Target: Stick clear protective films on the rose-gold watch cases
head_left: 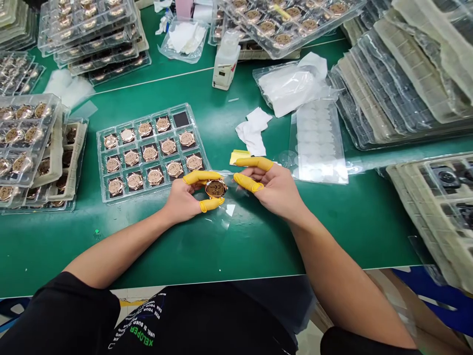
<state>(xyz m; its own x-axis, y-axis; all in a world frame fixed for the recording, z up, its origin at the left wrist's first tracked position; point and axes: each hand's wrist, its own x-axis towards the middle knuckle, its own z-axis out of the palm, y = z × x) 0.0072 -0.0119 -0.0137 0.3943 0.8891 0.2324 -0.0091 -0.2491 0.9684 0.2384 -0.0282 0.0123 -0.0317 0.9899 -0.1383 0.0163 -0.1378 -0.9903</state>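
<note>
A round rose-gold watch case (216, 188), its dark marked back facing up, is pinched at its edges by my left hand (186, 197). Yellow finger cots cover the thumb and forefinger of that hand. Just to the right of the watch case is my right hand (271, 187), also with yellow cots on thumb and forefinger. Its fingers are bent together, and a faint clear edge shows at their tips, too thin to make out. Left of my hands lies a clear tray (148, 194) of similar watch cases; its far right compartment holds no case.
Yellow slips (240, 157) and white cloth pieces (254, 130) lie beyond my right hand. A clear sheet of round films (320, 140) is farther right. Stacked trays stand left (29, 143), at the back (284, 29) and right (406, 79). A small white bottle (225, 61) stands behind.
</note>
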